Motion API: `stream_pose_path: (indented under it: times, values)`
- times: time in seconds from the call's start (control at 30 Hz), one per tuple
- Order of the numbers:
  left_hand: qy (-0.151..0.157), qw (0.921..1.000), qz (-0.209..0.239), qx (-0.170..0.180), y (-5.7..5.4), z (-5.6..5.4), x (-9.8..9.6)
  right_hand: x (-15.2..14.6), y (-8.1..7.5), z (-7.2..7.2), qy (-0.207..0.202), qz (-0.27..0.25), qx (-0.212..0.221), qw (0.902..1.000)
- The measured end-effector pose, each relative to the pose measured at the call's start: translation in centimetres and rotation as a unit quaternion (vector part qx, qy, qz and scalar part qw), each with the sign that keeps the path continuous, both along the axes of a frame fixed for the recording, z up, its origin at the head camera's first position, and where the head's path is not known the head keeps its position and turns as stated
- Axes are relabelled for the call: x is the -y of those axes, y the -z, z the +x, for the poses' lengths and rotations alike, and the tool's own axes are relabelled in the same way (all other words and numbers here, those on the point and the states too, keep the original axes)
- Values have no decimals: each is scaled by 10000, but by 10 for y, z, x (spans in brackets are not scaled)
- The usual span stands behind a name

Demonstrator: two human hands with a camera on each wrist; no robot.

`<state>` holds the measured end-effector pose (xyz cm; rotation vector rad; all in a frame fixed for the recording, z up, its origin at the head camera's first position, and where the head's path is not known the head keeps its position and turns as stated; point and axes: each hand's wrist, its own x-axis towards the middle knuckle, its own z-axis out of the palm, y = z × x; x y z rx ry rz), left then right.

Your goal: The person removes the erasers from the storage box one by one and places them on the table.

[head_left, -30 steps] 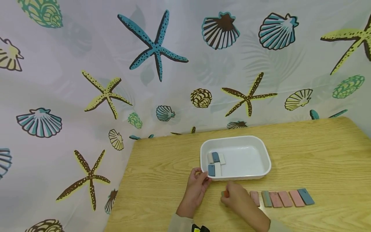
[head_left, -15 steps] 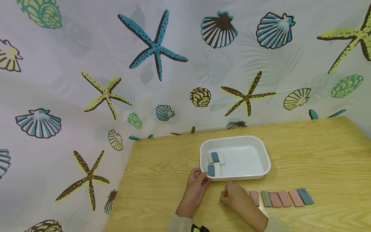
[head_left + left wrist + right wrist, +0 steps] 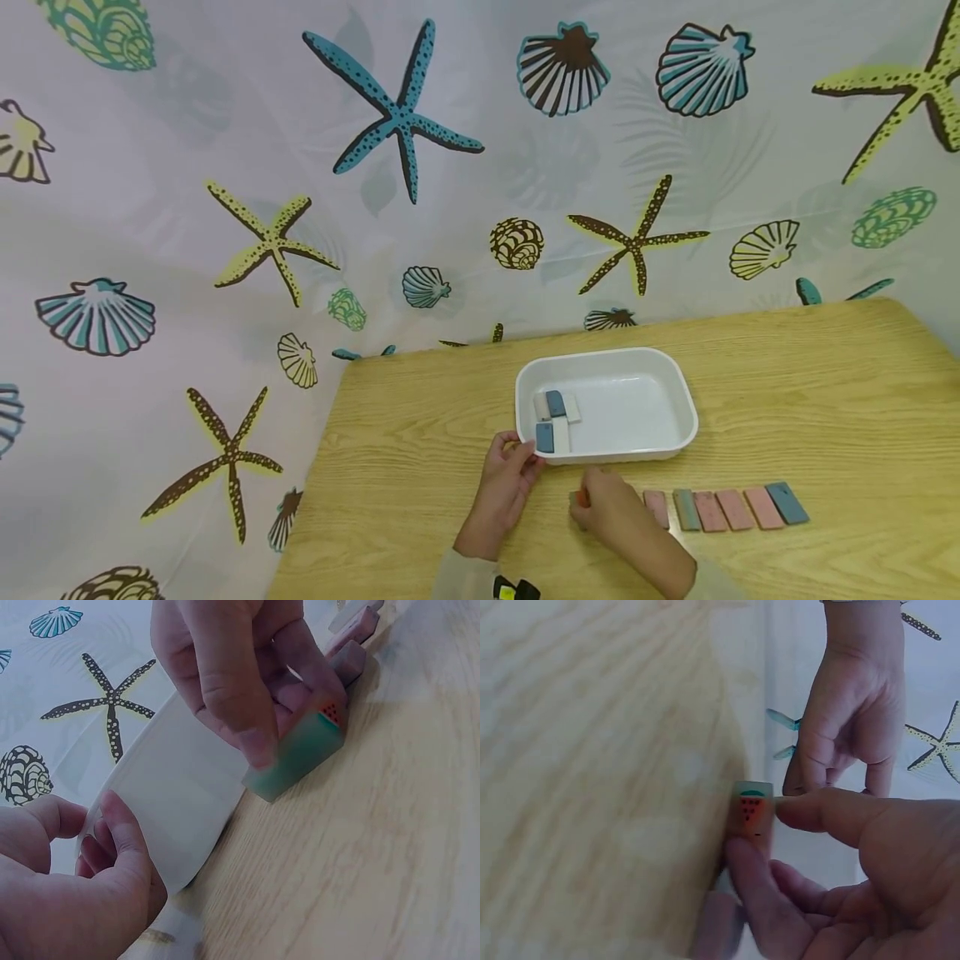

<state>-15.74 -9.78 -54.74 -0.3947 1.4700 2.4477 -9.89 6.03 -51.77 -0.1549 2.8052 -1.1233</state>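
Note:
My right hand (image 3: pixel 617 510) pinches a green and orange eraser (image 3: pixel 751 814) with a watermelon print between thumb and fingers, just in front of the tray. In the left wrist view the green eraser (image 3: pixel 300 754) is held tilted, close to the tabletop. At the front left corner of the white plastic tray (image 3: pixel 681 412), my left hand (image 3: pixel 504 487) grips the rim, thumb on one side and fingers curled on the other. Several blue and white erasers (image 3: pixel 545 438) lie grouped in the tray's left end. The right hand hides most of the held eraser in the head view.
To the right of my right hand, a row of several erasers lies on the wooden table (image 3: pixel 405 417): pink ones (image 3: pixel 733 510), a green-brown one (image 3: pixel 686 510) and a blue one (image 3: pixel 787 503). A shell-patterned cloth (image 3: pixel 450 217) hangs behind the table.
The whole head view shifts slightly. Both hands keep their places, the left on the tray rim and the right on the watermelon eraser.

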Motion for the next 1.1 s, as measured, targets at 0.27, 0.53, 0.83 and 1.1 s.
stream_pose_path:
  times: [0.27,0.53,0.83,1.1]
  values:
    - [1,10000,13,-21,-1,-1,0,-6,-32,-5,-278,-475,414,9976]
    - [-2,10000,17,-30,-1,-2,0,-26,-47,-36,-604,-1050,-642,9906]
    - [-20,10000,71,22,-1,-2,-1,-40,-25,-73,125,-642,-723,9952]
    - [-83,10000,27,19,-3,-4,-3,-33,-14,-95,245,-422,-288,9984]
